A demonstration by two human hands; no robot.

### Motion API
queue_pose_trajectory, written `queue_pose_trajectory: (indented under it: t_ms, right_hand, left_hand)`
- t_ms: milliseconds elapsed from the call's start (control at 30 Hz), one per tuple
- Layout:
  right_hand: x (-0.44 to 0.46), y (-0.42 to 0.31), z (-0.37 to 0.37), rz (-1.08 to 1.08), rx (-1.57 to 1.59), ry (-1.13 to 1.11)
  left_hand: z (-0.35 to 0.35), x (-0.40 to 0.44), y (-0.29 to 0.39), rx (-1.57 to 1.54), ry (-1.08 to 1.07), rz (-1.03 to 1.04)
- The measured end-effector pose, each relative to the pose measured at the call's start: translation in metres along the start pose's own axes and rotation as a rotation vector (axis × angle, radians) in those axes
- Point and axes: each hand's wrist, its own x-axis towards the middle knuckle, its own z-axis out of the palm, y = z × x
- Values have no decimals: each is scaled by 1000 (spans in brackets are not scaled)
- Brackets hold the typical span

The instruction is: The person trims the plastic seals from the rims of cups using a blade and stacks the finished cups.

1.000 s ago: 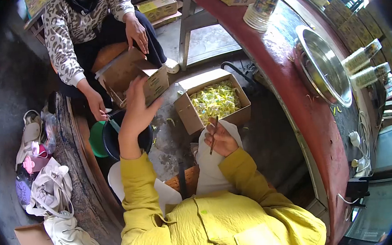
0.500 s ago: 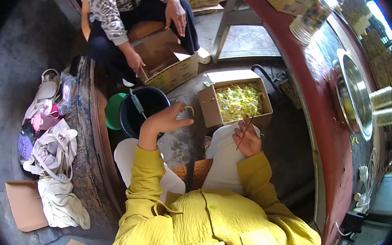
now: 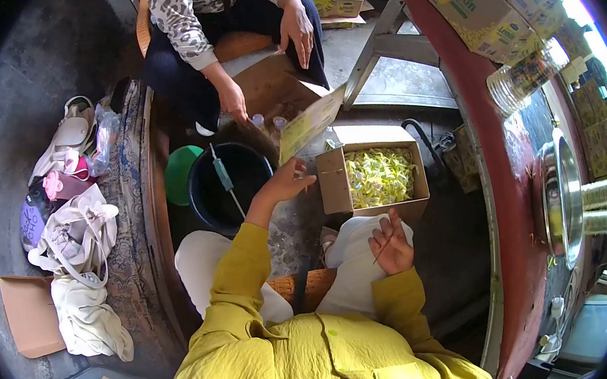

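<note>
My left hand (image 3: 287, 182) reaches forward over the floor, left of an open cardboard box (image 3: 334, 181) filled with small yellow-wrapped pieces (image 3: 382, 175). Its fingers are apart, and I see nothing held in them. Above my right knee, my right hand (image 3: 394, 246) is half curled, palm up. A thin brown stick (image 3: 377, 258) shows between its fingers, mostly hidden. Just beyond my left hand rises the printed flap (image 3: 312, 124) of a second box, which contains a few clear plastic cups (image 3: 279, 122).
A black bucket (image 3: 208, 216) with a pale-blue-handled rod (image 3: 223, 173) across it stands at left, beside a green basin (image 3: 181, 173). Opposite me sits a person whose hand (image 3: 231, 100) is at the second box. To the right, a red-edged table (image 3: 514, 243) bears a metal bowl (image 3: 571, 198).
My left hand has moved right and slightly down, toward the box of yellow pieces. My right hand has lowered in view and its stick shows less. The second box's flap appears raised and farther right.
</note>
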Motion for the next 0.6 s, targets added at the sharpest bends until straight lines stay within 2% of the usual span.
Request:
queue_pose_trajectory:
  t_ms: [167, 233, 367, 467, 500, 567, 600]
  right_hand:
    - [4, -1, 3, 32, -3, 8]
    - [3, -4, -1, 34, 32, -5]
    - [6, -14, -2, 3, 29, 39]
    - [21, -21, -2, -87, 113, 123]
    - [30, -23, -1, -112, 72, 252]
    - [53, -28, -1, -162, -12, 511]
    - [61, -31, -6, -166, -22, 542]
  left_hand:
    - [18, 79, -46, 235, 353, 223]
    - [38, 116, -87, 256, 441, 128]
    - [40, 147, -96, 421, 741, 89]
    - [46, 150, -88, 495, 555, -192]
    - [36, 156, -86, 240, 118, -422]
    - [47, 157, -85, 333, 10, -400]
    - [52, 156, -88, 380, -46, -392]
